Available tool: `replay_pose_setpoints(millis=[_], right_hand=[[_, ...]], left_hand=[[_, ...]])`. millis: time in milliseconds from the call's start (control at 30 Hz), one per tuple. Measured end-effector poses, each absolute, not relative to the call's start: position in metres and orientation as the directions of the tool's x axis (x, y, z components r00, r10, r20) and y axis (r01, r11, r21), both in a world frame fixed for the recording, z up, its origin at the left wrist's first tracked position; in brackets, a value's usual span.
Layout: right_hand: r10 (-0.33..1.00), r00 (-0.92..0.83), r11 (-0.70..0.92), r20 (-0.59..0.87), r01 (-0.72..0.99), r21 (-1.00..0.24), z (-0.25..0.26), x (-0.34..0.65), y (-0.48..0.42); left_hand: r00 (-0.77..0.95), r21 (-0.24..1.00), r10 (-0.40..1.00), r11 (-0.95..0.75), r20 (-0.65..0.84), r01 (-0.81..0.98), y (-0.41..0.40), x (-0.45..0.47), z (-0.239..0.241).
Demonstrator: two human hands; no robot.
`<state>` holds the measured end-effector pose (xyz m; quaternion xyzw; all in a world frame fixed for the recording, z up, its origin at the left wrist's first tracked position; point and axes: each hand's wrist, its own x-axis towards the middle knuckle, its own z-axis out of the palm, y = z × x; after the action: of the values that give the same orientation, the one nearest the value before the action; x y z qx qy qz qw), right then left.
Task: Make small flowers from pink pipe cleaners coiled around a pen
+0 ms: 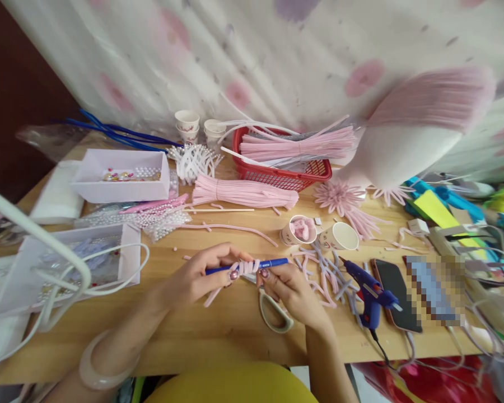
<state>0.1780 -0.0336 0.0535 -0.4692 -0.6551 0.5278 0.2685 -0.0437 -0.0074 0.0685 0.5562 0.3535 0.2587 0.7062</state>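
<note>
head view: pink pipe cleaner (246, 267) partly wound on a blue pen (273, 262)
over the table (235, 330), the left hand (193, 277) pinches the pen's left part and the right hand (288, 285) pinches it just right of the coil. a few turns are wound and a loose tail hangs unwound. the red basket (277, 178) holds long pink stems, one cup (286, 239) holds pink bits, the second cup (328, 242) looks empty, and the white box (121, 191) holds beads.

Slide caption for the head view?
Left hand and right hand hold a blue pen wrapped in pink fuzzy pipe cleaner over wooden table.
</note>
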Motion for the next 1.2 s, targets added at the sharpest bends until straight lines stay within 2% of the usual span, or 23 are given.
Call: replay_pose_setpoints(millis=[133,300,400,500,600,733,833,967,1100,1200], right_hand=[[0.894,-0.411,-0.076,-0.180,0.256,-0.964,0.054,0.165,-0.051],[0.867,-0.451,-0.129,-0.213,0.210,-0.969,0.056,0.164,-0.063],[0.831,-0.496,-0.132,-0.253,0.266,-0.955,0.059,0.171,-0.063],[0.797,-0.553,-0.032,-0.242,0.362,-0.932,0.065,0.181,-0.058],[0.740,-0.634,0.036,-0.224,0.370,-0.928,0.071,0.191,-0.052],[0.668,-0.688,0.003,-0.285,0.385,-0.923,0.072,0.198,-0.047],[0.706,-0.657,-0.009,-0.265,0.365,-0.931,0.067,0.196,-0.045],[0.905,-0.416,-0.007,-0.085,0.187,-0.982,0.054,0.179,-0.047],[0.978,-0.142,-0.180,-0.152,-0.218,-0.959,0.036,0.150,-0.054],[0.987,-0.072,-0.161,-0.146,-0.347,-0.924,0.026,0.137,-0.058]], left_hand=[[0.592,0.970,0.774,0.235,-0.225,0.061,-0.012,-0.037,0.067],[0.530,0.978,0.842,-0.011,-0.103,0.208,-0.018,-0.036,0.068],[0.530,0.966,0.846,-0.089,-0.057,0.245,-0.019,-0.036,0.070],[0.533,0.954,0.845,-0.119,-0.047,0.274,-0.022,-0.034,0.070],[0.538,0.943,0.843,-0.168,-0.013,0.287,-0.026,-0.031,0.069],[0.539,0.941,0.842,-0.163,-0.024,0.298,-0.027,-0.029,0.067],[0.506,0.937,0.861,-0.137,-0.048,0.322,-0.025,-0.032,0.068],[0.502,0.938,0.863,-0.123,-0.061,0.324,-0.022,-0.036,0.071],[0.506,0.969,0.852,0.009,-0.137,0.247,-0.024,-0.034,0.074],[0.500,0.977,0.847,0.094,-0.179,0.191,-0.024,-0.034,0.073]])
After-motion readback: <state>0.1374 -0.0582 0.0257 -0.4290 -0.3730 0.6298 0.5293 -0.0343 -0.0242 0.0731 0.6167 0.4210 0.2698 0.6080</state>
